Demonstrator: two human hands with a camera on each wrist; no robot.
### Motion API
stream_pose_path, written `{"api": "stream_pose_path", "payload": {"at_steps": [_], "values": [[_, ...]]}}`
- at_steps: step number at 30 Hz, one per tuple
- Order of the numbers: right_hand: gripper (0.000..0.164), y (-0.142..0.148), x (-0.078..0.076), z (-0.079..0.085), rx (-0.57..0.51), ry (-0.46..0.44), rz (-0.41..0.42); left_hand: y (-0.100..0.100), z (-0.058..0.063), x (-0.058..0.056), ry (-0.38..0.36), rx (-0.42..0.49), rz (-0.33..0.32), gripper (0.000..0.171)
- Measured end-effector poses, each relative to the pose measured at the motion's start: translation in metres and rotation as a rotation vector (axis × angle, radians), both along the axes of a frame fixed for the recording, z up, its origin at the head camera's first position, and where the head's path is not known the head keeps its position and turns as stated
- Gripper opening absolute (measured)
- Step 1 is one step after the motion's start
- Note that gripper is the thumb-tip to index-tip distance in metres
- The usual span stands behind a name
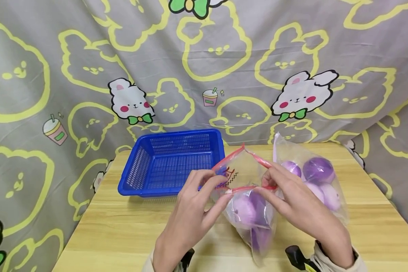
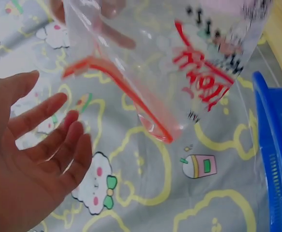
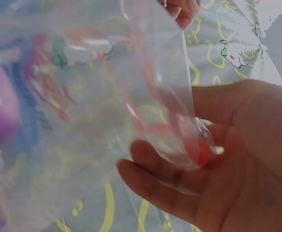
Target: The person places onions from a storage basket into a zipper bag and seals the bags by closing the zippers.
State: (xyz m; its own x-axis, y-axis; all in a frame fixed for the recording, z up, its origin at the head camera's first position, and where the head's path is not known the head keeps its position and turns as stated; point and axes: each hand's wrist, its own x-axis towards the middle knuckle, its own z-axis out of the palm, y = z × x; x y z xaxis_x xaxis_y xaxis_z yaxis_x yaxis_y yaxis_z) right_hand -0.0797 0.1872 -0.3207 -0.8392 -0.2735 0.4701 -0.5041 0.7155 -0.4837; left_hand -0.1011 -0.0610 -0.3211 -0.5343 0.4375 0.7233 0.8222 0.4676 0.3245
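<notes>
A clear zip bag (image 1: 239,172) with a red zip strip and red and black print stands with its mouth spread. Purple and pale lilac rounded items (image 1: 246,211) fill its lower part. My right hand (image 1: 294,192) pinches the mouth's right corner; in the right wrist view its thumb (image 3: 215,104) and fingers meet the red strip. My left hand (image 1: 197,204) is at the left side of the mouth, its thumb tip right at the front strip in the head view. Seen from the left wrist, that hand's fingers (image 2: 73,150) are loosely bent beside the bag, nothing between them.
At the back left of the wooden table (image 1: 112,230) is a blue plastic basket (image 1: 170,192) with slotted sides. A second clear bag (image 1: 285,147) of purple rounded items (image 1: 317,170) leans behind my right hand. A grey patterned curtain (image 1: 176,56) hangs behind the table.
</notes>
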Motion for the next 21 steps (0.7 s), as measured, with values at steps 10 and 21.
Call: {"api": "stream_pose_path", "payload": {"at_steps": [10, 21], "values": [[0.014, -0.018, -0.001, -0.001, -0.112, 0.054, -0.145, 0.009, -0.010, -0.001, -0.110, -0.045, 0.148, 0.033], [0.008, -0.004, -0.001, 0.004, -0.130, -0.056, -0.178, 0.000, -0.016, -0.014, 0.020, 0.004, 0.154, 0.025]]}}
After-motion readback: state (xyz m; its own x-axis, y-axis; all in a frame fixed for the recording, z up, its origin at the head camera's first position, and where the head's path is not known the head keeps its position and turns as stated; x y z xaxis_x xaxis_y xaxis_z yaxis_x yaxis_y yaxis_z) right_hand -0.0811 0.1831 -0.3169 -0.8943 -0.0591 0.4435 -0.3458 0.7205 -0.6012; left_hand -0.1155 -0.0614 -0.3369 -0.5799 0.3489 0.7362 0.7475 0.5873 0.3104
